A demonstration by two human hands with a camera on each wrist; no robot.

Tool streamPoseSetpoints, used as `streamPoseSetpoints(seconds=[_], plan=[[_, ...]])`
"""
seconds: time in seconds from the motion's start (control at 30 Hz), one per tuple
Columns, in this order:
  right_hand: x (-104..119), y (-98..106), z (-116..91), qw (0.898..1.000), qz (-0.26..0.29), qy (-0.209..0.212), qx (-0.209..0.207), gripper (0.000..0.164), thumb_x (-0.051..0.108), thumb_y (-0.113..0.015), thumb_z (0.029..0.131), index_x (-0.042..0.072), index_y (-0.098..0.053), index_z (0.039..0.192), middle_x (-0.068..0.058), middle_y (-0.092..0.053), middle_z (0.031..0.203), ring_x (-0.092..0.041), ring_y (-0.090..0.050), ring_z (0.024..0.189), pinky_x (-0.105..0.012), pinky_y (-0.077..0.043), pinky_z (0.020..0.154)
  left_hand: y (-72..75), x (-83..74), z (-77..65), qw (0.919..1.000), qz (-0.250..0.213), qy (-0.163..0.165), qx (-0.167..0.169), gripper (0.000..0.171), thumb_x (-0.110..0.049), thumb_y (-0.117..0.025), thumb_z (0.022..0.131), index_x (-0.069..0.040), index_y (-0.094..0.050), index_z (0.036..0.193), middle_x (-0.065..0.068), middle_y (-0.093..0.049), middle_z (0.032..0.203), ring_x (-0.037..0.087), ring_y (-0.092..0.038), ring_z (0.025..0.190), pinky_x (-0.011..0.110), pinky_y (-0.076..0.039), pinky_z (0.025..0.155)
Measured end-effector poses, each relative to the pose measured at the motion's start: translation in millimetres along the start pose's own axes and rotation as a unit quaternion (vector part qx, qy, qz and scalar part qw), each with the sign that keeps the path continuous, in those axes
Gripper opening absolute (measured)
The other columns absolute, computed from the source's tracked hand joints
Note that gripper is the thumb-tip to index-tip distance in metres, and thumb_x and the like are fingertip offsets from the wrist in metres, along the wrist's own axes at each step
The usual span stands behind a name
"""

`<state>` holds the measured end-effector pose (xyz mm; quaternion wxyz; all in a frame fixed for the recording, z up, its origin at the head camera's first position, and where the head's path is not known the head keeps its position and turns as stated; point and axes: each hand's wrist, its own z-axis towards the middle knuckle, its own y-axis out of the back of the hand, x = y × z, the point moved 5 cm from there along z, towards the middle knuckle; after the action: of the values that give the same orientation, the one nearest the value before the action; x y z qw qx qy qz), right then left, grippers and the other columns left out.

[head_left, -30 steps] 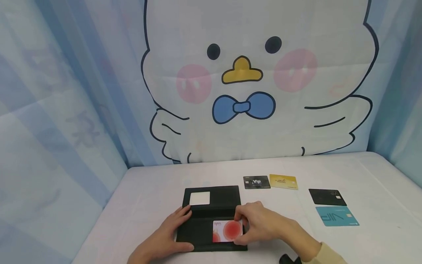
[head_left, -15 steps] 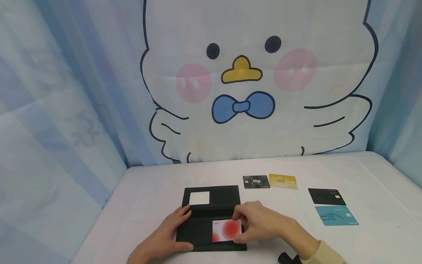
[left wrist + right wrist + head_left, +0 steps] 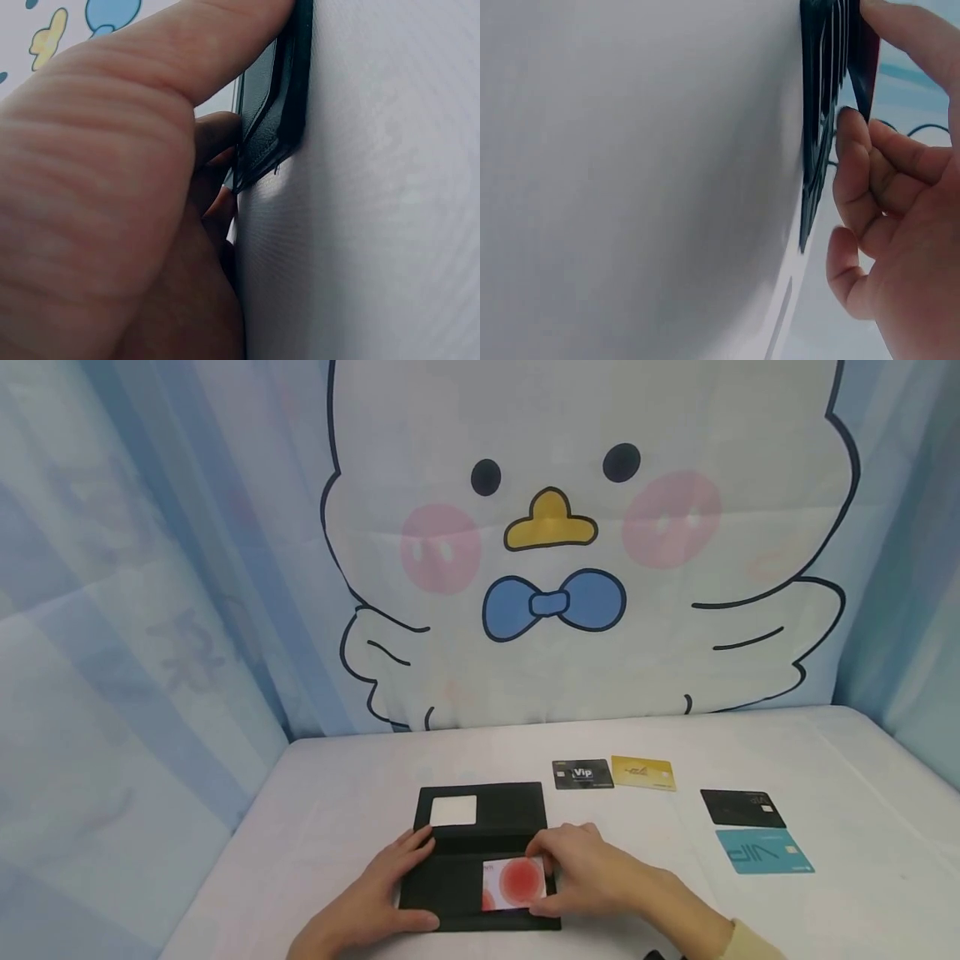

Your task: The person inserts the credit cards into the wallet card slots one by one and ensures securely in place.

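Observation:
An open black card wallet (image 3: pixel 442 877) lies on the white table. My left hand (image 3: pixel 378 885) rests on its left side, thumb along the lower part and fingers near the fold; in the left wrist view the thumb (image 3: pixel 225 37) reaches over the wallet's edge. My right hand (image 3: pixel 588 868) pinches the right side of a white card with a red circle (image 3: pixel 510 885) between thumb and fingers, over the lower half of the wallet. In the right wrist view this card (image 3: pixel 865 67) stands tilted away from the wallet's layered slots (image 3: pixel 829 67).
A white patch (image 3: pixel 453 810) shows on the wallet's upper half. Beyond it lie a black Vip card (image 3: pixel 583 774) and a gold card (image 3: pixel 643 772). Farther right are another black card (image 3: pixel 742 808) and a teal card (image 3: pixel 765 852). A printed curtain (image 3: pixel 547 677) hangs behind the table.
My right hand has shifted slightly left with the card, whose right edge has moved left a little. The left hand and wallet stay in place.

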<state>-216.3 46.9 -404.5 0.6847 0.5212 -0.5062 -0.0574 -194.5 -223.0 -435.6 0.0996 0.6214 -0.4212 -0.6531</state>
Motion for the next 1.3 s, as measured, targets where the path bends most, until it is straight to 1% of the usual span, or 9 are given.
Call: streamPoseSetpoints(seconds=[0.1, 0.2, 0.37, 0.53, 0.67, 0.93, 1.07, 1.3], plan=[[-3, 2, -5, 1.000, 0.002, 0.000, 0.000, 0.045, 0.039, -0.086, 0.079, 0.016, -0.066, 0.112, 0.017, -0.056, 0.086, -0.005, -0.051, 0.084, -0.042, -0.038, 0.085, -0.8, 0.6, 0.3, 1.0000, 0.000, 0.000, 0.002, 0.092, -0.043, -0.084, 0.081, -0.004, -0.043, 0.153, 0.009, -0.026, 0.165, 0.043, -0.012, 0.150, 0.070, -0.014, 0.113], [-5, 4, -7, 1.000, 0.005, 0.010, -0.002, 0.043, 0.038, -0.085, 0.080, 0.016, -0.066, 0.111, 0.017, -0.056, 0.087, -0.005, -0.051, 0.086, -0.043, -0.039, 0.087, -1.1, 1.2, 0.4, 1.0000, 0.001, 0.003, 0.003, 0.092, -0.043, -0.084, 0.081, -0.004, -0.043, 0.153, 0.009, -0.025, 0.165, 0.043, -0.012, 0.150, 0.071, -0.014, 0.113], [-3, 5, -6, 1.000, 0.009, 0.021, -0.003, 0.041, 0.039, -0.084, 0.082, 0.017, -0.067, 0.112, 0.018, -0.056, 0.087, -0.005, -0.051, 0.087, -0.039, -0.042, 0.086, -0.4, 0.8, 0.5, 1.0000, 0.001, 0.007, 0.002, 0.092, -0.044, -0.084, 0.080, -0.005, -0.043, 0.153, 0.009, -0.025, 0.165, 0.043, -0.012, 0.150, 0.071, -0.015, 0.112], [1, 3, -3, 0.999, 0.000, 0.037, 0.000, 0.040, 0.037, -0.084, 0.082, 0.016, -0.067, 0.111, 0.018, -0.055, 0.085, -0.003, -0.051, 0.085, -0.041, -0.038, 0.087, -0.1, -0.2, 0.3, 1.0000, 0.001, 0.008, 0.002, 0.093, -0.044, -0.085, 0.080, -0.004, -0.043, 0.153, 0.009, -0.025, 0.165, 0.043, -0.012, 0.150, 0.071, -0.015, 0.112], [5, 1, -2, 0.999, -0.012, 0.050, -0.005, 0.040, 0.037, -0.084, 0.083, 0.015, -0.067, 0.111, 0.019, -0.054, 0.084, -0.001, -0.051, 0.084, -0.040, -0.037, 0.087, -0.3, 0.0, 0.1, 1.0000, 0.003, 0.008, 0.001, 0.093, -0.044, -0.085, 0.080, -0.004, -0.043, 0.153, 0.010, -0.026, 0.165, 0.043, -0.012, 0.150, 0.071, -0.015, 0.112], [12, -6, 8, 0.999, -0.008, 0.043, 0.004, 0.039, 0.038, -0.083, 0.084, 0.015, -0.067, 0.111, 0.016, -0.053, 0.082, -0.002, -0.050, 0.083, -0.039, -0.035, 0.086, -0.6, 1.6, 0.0, 0.9999, 0.001, 0.016, 0.004, 0.092, -0.043, -0.084, 0.080, -0.006, -0.042, 0.154, 0.008, -0.025, 0.165, 0.043, -0.012, 0.150, 0.072, -0.016, 0.112], [16, -10, 13, 0.999, -0.021, 0.045, 0.007, 0.038, 0.039, -0.083, 0.084, 0.015, -0.067, 0.110, 0.016, -0.052, 0.080, -0.002, -0.049, 0.082, -0.039, -0.035, 0.087, -0.7, 0.7, 0.0, 0.9998, -0.003, 0.017, 0.004, 0.092, -0.043, -0.084, 0.080, -0.006, -0.042, 0.154, 0.008, -0.025, 0.165, 0.043, -0.012, 0.150, 0.072, -0.016, 0.111], [21, -16, 20, 0.998, -0.042, 0.042, 0.014, 0.039, 0.041, -0.082, 0.085, 0.015, -0.067, 0.111, 0.016, -0.051, 0.078, -0.003, -0.049, 0.083, -0.039, -0.036, 0.086, -1.3, 0.4, 0.4, 0.9999, -0.006, 0.010, 0.005, 0.093, -0.042, -0.085, 0.080, -0.004, -0.042, 0.153, 0.010, -0.026, 0.165, 0.044, -0.012, 0.150, 0.072, -0.016, 0.111]])
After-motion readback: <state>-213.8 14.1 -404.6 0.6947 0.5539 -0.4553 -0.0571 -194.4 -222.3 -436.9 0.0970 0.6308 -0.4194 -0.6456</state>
